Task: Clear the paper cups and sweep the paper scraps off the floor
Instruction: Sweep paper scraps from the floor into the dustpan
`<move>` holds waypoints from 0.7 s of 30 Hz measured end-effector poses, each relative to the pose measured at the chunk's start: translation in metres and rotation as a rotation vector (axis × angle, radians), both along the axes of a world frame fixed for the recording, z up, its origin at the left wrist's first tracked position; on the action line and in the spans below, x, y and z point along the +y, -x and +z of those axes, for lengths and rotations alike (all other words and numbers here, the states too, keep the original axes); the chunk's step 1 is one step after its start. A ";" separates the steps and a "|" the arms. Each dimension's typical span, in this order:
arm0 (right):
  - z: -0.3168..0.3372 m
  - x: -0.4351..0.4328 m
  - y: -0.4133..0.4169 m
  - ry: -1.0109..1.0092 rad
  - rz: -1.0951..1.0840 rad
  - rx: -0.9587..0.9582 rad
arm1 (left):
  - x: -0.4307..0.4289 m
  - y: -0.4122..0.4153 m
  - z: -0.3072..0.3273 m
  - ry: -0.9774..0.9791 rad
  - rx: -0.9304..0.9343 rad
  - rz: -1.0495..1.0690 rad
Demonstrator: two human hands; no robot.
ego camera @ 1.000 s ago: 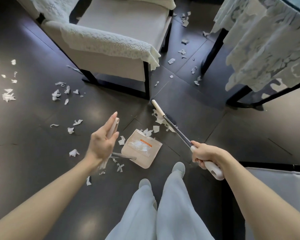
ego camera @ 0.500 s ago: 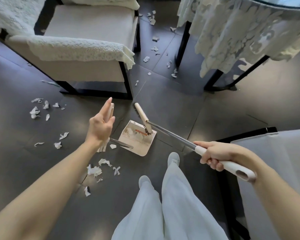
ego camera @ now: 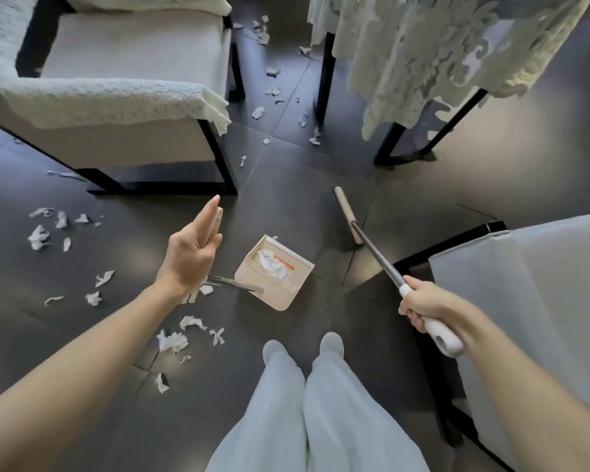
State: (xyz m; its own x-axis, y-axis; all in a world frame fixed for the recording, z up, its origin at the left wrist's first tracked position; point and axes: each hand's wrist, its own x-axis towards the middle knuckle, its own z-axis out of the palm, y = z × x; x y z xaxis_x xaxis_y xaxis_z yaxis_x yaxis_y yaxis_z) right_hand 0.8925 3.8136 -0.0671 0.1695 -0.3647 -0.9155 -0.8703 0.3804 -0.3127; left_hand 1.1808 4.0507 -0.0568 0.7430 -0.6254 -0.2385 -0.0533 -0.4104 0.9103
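On the dark floor (ego camera: 286,199) below the head camera, the job looks partly done to me. The beige dustpan (ego camera: 276,274) sits just ahead of the person's feet with a small heap of white scraps inside it, so at least 1 sweep has landed.

The left grip (ego camera: 191,253) holds the top of the dustpan's upright handle, with the fingers laid straight along it and the thumb apparently pinning it. The right grip (ego camera: 423,308) is curled tight round the white end of the broom (ego camera: 375,253). The broom's head is off to the right of the pan, apart from it, and I cannot tell whether it touches the floor.

Plenty is left. I count 3 loose patches of paper scraps:
- a cluster (ego camera: 41,233) at far left
- a closer bunch (ego camera: 172,340) beside the left leg
- a trail (ego camera: 273,90) running between the armchair (ego camera: 116,97) and the lace tablecloth (ego camera: 440,56)

I see no paper cups anywhere in this view, so I cannot judge that half of the task from here.
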 end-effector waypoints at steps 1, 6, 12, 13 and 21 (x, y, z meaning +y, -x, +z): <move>-0.010 0.003 0.000 -0.023 -0.021 -0.003 | 0.001 0.003 0.002 0.005 0.003 0.004; -0.039 0.039 -0.018 -0.136 -0.035 -0.068 | 0.017 0.021 0.011 0.008 -0.004 0.032; -0.035 0.074 -0.035 -0.255 0.104 -0.120 | 0.044 0.064 0.023 -0.013 -0.054 0.122; -0.033 0.076 -0.036 -0.277 0.120 -0.126 | 0.051 0.072 0.026 -0.014 -0.065 0.149; -0.020 0.072 -0.038 -0.309 0.160 -0.148 | 0.106 0.124 0.045 -0.058 -0.096 0.367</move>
